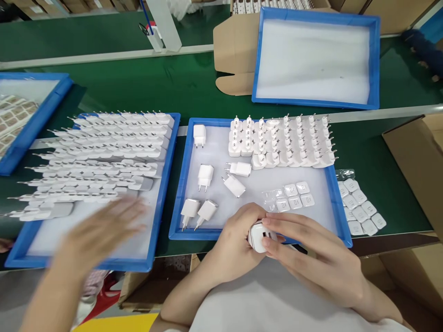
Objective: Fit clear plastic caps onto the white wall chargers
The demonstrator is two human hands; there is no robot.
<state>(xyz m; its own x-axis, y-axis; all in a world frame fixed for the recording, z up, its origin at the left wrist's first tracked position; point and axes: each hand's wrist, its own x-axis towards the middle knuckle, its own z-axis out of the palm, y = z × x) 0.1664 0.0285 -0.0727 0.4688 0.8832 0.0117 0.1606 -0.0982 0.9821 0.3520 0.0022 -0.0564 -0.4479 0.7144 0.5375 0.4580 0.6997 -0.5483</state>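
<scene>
With both my left hand (235, 240) and right hand (311, 253) clamping their fingers on the white plastic USB charger plug (260, 236) at the near rim of the blue foam-lined tray (180, 184), I keep its ports facing up and grip it lightly.

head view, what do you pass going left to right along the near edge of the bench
blurred co-worker's hand → tray of laid-down chargers → middle tray → both hands on one charger → loose caps
</scene>
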